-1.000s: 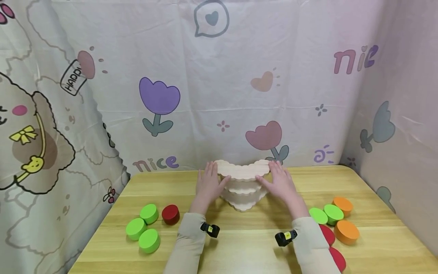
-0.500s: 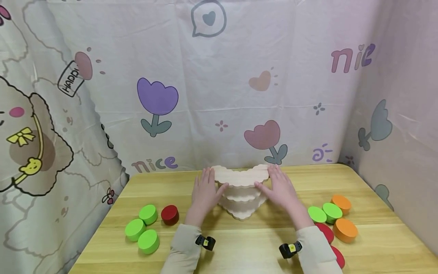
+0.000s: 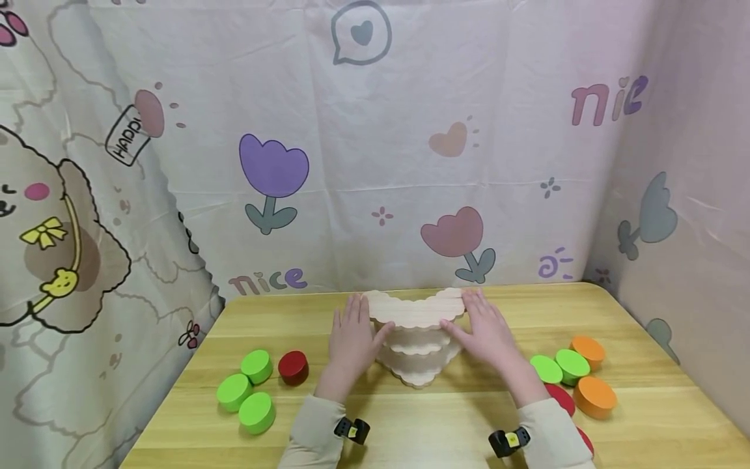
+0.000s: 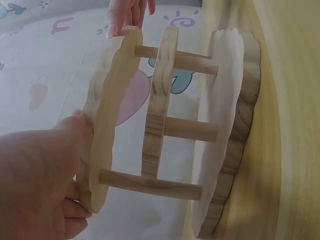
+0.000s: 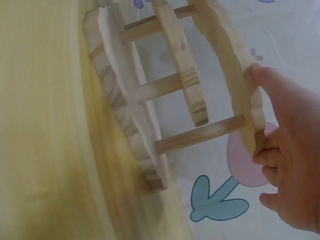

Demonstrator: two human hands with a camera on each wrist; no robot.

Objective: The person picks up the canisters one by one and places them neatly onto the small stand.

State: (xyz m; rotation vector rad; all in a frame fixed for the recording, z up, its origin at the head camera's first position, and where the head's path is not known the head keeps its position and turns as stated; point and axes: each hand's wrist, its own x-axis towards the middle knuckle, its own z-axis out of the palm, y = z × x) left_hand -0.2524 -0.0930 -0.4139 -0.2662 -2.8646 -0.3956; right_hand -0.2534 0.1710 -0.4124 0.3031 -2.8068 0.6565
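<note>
A pale wooden three-tier stand (image 3: 416,311) with scalloped edges is at the middle of the table, toward the back. Its boards are joined by round dowels (image 4: 190,129), and the lowest board (image 5: 127,95) sits at the tabletop. My left hand (image 3: 354,339) grips the left end of the top board (image 4: 107,115), thumb on the near edge and fingers around the end. At the opposite end, my right hand (image 3: 492,335) pinches the same board between thumb and fingers, as the right wrist view shows.
Several green discs (image 3: 256,412) and a dark red disc (image 3: 293,368) lie left on the wooden table (image 3: 422,430). To the right are orange discs (image 3: 594,397), green discs (image 3: 572,366) and red discs (image 3: 560,399), partly behind the right sleeve. A printed curtain (image 3: 375,163) hangs behind.
Both hands have brought the stand nearer to me, away from the table's back edge, keeping their hold on its top board. The discs have stayed in place.
</note>
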